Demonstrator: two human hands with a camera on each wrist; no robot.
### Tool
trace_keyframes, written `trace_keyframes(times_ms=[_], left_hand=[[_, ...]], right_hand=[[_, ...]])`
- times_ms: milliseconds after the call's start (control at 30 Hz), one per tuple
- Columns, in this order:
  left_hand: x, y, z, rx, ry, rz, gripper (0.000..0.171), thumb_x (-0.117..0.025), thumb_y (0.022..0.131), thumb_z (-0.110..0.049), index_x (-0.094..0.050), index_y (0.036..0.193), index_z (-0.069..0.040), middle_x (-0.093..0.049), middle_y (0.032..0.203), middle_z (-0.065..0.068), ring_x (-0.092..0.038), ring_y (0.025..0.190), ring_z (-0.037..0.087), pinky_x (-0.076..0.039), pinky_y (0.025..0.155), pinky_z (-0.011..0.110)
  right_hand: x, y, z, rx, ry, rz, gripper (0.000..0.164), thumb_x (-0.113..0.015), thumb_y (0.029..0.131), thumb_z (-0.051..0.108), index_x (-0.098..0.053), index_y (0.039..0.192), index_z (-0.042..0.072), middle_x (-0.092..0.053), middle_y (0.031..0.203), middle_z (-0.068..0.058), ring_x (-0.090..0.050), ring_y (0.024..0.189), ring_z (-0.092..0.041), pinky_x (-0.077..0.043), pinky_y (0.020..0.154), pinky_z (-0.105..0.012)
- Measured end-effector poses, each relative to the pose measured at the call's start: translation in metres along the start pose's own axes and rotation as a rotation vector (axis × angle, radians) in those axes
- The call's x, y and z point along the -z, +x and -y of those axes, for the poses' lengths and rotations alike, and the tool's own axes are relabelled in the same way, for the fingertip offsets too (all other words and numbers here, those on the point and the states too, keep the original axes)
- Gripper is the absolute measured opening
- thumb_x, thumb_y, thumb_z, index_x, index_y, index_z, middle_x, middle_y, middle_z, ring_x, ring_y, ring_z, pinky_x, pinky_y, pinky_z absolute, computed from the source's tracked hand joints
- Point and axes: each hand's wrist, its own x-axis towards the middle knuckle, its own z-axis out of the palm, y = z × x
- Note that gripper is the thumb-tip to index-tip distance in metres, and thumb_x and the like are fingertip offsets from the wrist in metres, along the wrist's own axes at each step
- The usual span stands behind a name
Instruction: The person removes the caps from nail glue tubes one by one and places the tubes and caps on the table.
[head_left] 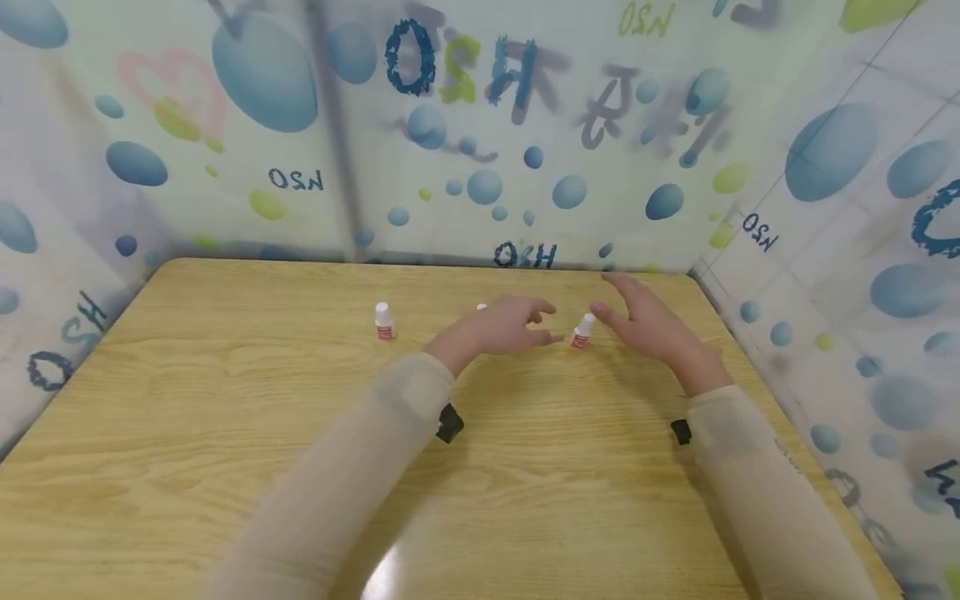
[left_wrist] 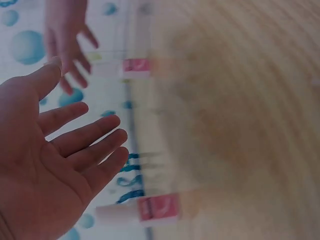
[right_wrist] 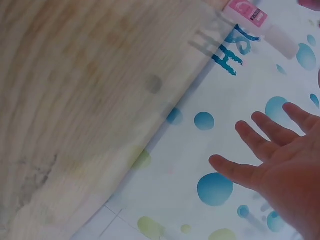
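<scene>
The right bottle stands on the desk right of centre in the head view, between the two hands, white cap uppermost; its long axis slants there, cap to the upper right and red-labelled base to the lower left. In the left wrist view, two bottles lie sideways across the frame, caps to the left and long axes nearly parallel, while the right wrist view shows one at the top, cap towards the lower right. The left bottle, left of centre in the head view, is close to vertical, cap up. Of the middle bottle only a bit of white cap shows there, behind the left hand. That hand is opened wide, palm bare and fingers apart, and has hold of nothing. The right hand is likewise spread and has nothing in its grasp; its thumb is just beside the right bottle's cap, though whether they touch cannot be told.
</scene>
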Motion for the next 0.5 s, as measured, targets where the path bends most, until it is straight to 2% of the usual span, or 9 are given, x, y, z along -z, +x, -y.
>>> trace_keyframes(times_ms=[133,267,500], left_hand=[[-0.021,0.015,0.004,0.006,0.025,0.022,0.060,-0.062,0.107,-0.039,-0.049,0.159,-0.011,-0.061,0.153,0.016,-0.059,0.142,0.030,-0.046,0.119,0.046],[-0.035,0.026,0.007,0.011,0.069,-0.007,0.060,-0.067,0.105,-0.040,-0.052,0.156,-0.013,-0.067,0.146,0.014,-0.063,0.135,0.027,-0.050,0.116,0.043],[-0.048,0.042,0.009,0.007,0.065,-0.072,0.056,-0.076,0.100,-0.033,-0.059,0.151,-0.015,-0.071,0.134,0.008,-0.066,0.121,0.021,-0.052,0.109,0.039]], right_hand=[[-0.004,-0.002,0.002,0.011,0.009,-0.040,0.076,-0.053,0.109,0.052,-0.032,0.166,0.005,-0.039,0.167,-0.026,-0.039,0.153,-0.049,-0.032,0.122,-0.068],[-0.010,-0.003,0.003,0.032,0.019,-0.096,0.067,-0.059,0.108,0.046,-0.045,0.159,0.004,-0.057,0.150,-0.026,-0.056,0.136,-0.045,-0.045,0.111,-0.066],[-0.018,-0.002,0.008,0.063,0.057,-0.196,0.051,-0.067,0.105,0.039,-0.064,0.140,0.002,-0.070,0.122,-0.020,-0.065,0.110,-0.036,-0.054,0.090,-0.050]])
